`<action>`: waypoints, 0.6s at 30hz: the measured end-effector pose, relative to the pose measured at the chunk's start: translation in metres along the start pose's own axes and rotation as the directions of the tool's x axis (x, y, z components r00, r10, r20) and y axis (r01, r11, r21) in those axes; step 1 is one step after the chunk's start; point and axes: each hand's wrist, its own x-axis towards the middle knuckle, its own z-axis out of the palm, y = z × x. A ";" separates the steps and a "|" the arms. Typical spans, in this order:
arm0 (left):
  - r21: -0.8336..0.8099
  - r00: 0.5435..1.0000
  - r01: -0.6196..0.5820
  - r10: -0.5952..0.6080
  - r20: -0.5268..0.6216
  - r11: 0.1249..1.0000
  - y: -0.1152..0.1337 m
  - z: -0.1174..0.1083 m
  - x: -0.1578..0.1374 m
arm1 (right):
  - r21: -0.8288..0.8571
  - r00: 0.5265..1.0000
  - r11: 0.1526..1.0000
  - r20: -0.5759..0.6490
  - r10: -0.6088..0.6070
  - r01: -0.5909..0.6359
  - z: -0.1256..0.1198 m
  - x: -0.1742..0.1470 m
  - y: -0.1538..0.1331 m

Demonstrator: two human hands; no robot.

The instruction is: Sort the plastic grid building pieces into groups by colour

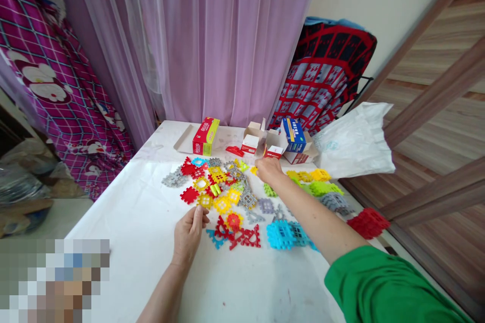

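Note:
My left hand [190,230] is near the white table's middle with its fingers loosely curled, thumb uppermost, and nothing visible in them. Just beyond its fingertips lies a yellow square building piece [205,201]. My right hand [268,169] reaches to the far side, closed, its fingertips partly hidden beside a small yellow piece [254,170]; whether it grips that piece I cannot tell. Between the hands spreads a mixed heap of interlocking plastic pieces, with grey pieces [248,199], a red piece [189,195] and red triangular pieces [245,237]. A yellow piece with a red centre [234,221] lies nearer.
Sorted stacks stand along the right: blue pieces [281,234], red pieces [368,222], grey pieces [336,202], green pieces [326,188] and yellow pieces [320,175]. Behind are a red-and-green box [205,136], small open boxes [250,142], a blue box [293,135] and a white bag [354,139].

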 end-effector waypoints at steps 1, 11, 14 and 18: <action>-0.004 1.000 0.001 -0.001 0.002 1.000 0.000 0.000 0.000 | -0.001 1.000 1.000 -0.013 -0.006 0.006 0.001 -0.001 -0.001; 0.004 0.999 -0.051 0.051 0.012 0.999 -0.006 0.001 0.000 | 0.048 0.993 0.998 0.102 -0.053 0.049 0.012 0.013 0.024; 0.013 0.998 -0.058 0.057 0.013 0.998 -0.006 0.001 0.000 | 0.088 0.972 0.985 0.171 -0.163 0.150 0.022 0.015 0.016; 0.018 0.998 -0.055 0.054 0.018 0.998 -0.007 0.001 0.000 | 0.126 0.967 0.977 0.169 -0.191 0.171 0.031 0.018 0.004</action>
